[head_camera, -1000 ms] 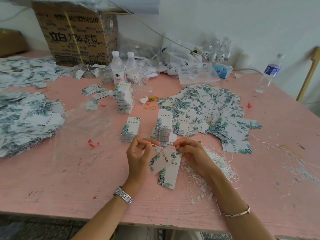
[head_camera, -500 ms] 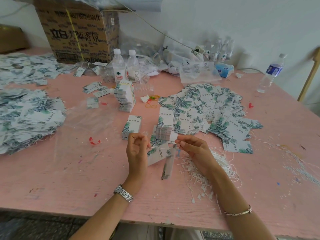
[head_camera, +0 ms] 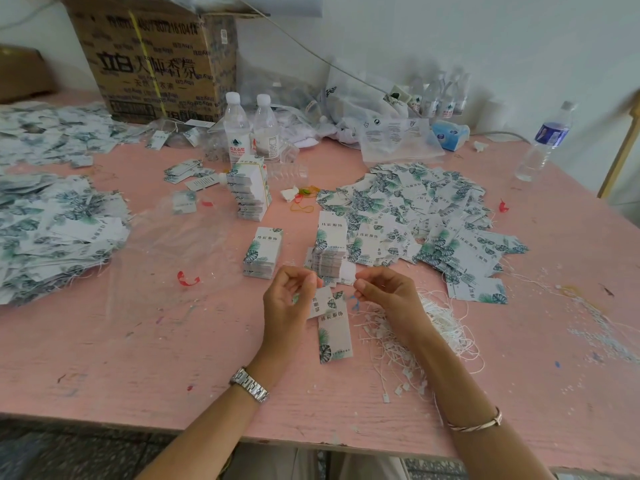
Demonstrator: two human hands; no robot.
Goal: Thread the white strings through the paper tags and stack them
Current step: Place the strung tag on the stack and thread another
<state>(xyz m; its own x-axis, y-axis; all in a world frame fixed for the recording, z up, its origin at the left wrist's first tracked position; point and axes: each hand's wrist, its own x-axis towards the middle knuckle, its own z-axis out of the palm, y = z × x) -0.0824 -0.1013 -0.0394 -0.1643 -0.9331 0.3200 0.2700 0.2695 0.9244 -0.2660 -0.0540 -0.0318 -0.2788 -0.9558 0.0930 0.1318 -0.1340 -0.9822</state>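
Observation:
My left hand and my right hand are raised over the pink table, each pinching an end of a thin white string. Two leaf-printed paper tags hang from that string between the hands, one facing me and a smaller one behind it. A tangle of white strings lies under and right of my right hand. Two neat tag stacks stand just beyond the hands. A loose heap of unthreaded tags spreads at the right.
A big pile of tags with strings lies at the left. A banded tag bundle, two water bottles, a cardboard box, plastic bags and another bottle stand further back. A clear plastic sheet lies left of centre.
The hands have drawn apart and risen, pulling the string taut. The tags have swung from tilted and edge-on to hanging with the front one facing me.

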